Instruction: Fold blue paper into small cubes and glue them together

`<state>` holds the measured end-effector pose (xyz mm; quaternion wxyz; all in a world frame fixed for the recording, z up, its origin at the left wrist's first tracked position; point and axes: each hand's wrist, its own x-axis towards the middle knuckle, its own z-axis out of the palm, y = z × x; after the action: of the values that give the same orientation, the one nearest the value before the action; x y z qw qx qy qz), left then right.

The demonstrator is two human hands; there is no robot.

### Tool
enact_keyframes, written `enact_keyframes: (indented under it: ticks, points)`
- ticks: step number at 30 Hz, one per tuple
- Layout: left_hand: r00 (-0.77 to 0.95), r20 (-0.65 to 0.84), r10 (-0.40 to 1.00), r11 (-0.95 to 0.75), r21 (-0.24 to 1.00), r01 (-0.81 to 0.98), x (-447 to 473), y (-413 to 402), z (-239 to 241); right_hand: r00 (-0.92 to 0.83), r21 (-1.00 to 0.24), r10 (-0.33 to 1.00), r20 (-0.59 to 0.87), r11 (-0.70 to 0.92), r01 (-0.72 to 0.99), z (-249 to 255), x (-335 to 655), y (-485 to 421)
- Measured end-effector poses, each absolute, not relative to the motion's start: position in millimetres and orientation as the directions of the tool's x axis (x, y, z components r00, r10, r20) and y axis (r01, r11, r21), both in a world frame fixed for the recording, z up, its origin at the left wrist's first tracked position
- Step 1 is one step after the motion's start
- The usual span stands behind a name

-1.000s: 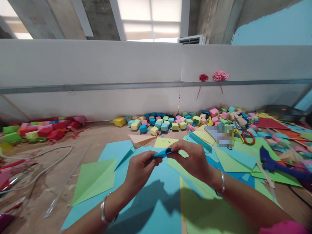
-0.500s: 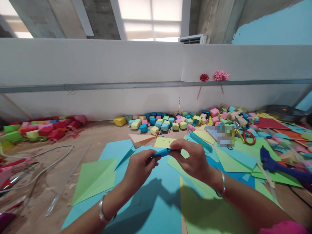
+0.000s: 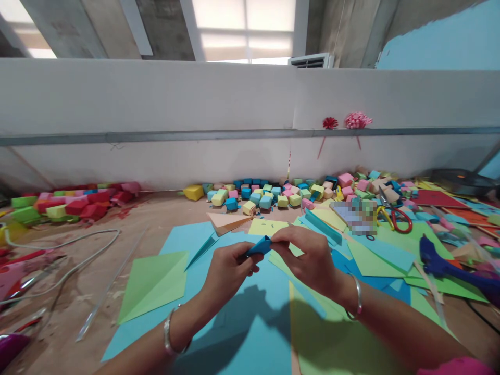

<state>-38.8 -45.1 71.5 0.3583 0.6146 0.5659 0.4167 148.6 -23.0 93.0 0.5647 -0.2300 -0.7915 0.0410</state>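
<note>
A small folded piece of blue paper (image 3: 259, 246) is held between both hands just above the table. My left hand (image 3: 228, 271) pinches its left end with thumb and fingers closed. My right hand (image 3: 308, 258) pinches its right end from above, fingers curled. Both wrists wear silver bangles. Beneath the hands lies a large light-blue paper sheet (image 3: 238, 323), with a green sheet (image 3: 332, 338) overlapping it on the right.
A folded green sheet (image 3: 154, 284) lies at left. Several small coloured paper cubes (image 3: 265, 195) are piled along the white wall. Red-handled scissors (image 3: 396, 216) and a blue glue gun (image 3: 441, 263) lie at right among loose paper. White cable (image 3: 66, 255) and red cubes (image 3: 78, 205) lie at left.
The blue paper piece has become shorter and more compact between the fingers, and the two hands have drawn closer together.
</note>
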Motion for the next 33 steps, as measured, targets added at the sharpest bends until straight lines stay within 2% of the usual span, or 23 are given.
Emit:
enact_keyframes:
  ticks: [2,5,8,10,13,15,18,20,22,29,33]
  points:
    - [0.006,0.075,0.997,-0.072,0.932,0.354,-37.1,-46.5,75.4,-0.233,-0.398,0.465,0.854,0.873,0.282,90.8,147.9,-23.0]
    - [0.040,0.001,0.999,-0.010,0.975,0.223,-32.5,-51.0,82.8,-0.227,-0.583,0.617,0.753,0.786,0.203,87.7,145.5,-22.7]
    - [0.076,-0.036,0.996,0.029,0.996,0.088,-27.7,-56.2,87.3,-0.341,-0.742,0.743,0.576,0.650,0.163,86.5,141.9,-22.3]
    - [0.100,-0.075,0.992,0.069,0.996,0.062,-26.2,-58.0,87.2,-0.381,-0.780,0.778,0.499,0.595,0.193,86.6,139.8,-22.1]
    - [0.183,-0.158,0.970,0.134,0.981,0.140,-28.6,-56.5,85.1,-0.360,-0.771,0.799,0.482,0.582,0.258,86.7,138.9,-21.6]
    - [0.232,-0.152,0.961,0.094,0.965,0.243,-32.8,-54.1,85.7,-0.363,-0.742,0.790,0.495,0.601,0.297,85.9,139.7,-21.0]
    - [0.177,0.069,0.982,-0.130,0.923,0.362,-40.3,-52.0,92.3,-0.406,-0.691,0.757,0.511,0.643,0.330,82.7,141.4,-19.8]
    - [0.102,0.252,0.962,-0.272,0.882,0.385,-44.1,-53.0,98.7,-0.438,-0.668,0.733,0.521,0.669,0.326,80.0,142.2,-19.1]
    - [0.057,0.349,0.935,-0.344,0.858,0.381,-46.1,-55.4,104.0,-0.453,-0.646,0.708,0.542,0.696,0.313,77.5,142.6,-18.6]
    - [0.009,0.443,0.896,-0.414,0.830,0.375,-41.6,-61.5,107.4,-0.497,-0.494,0.566,0.657,0.822,0.283,72.8,142.2,-21.2]
    - [-0.013,0.442,0.897,-0.404,0.831,0.382,-39.6,-62.4,105.0,-0.497,-0.483,0.580,0.646,0.814,0.323,72.4,141.8,-23.2]
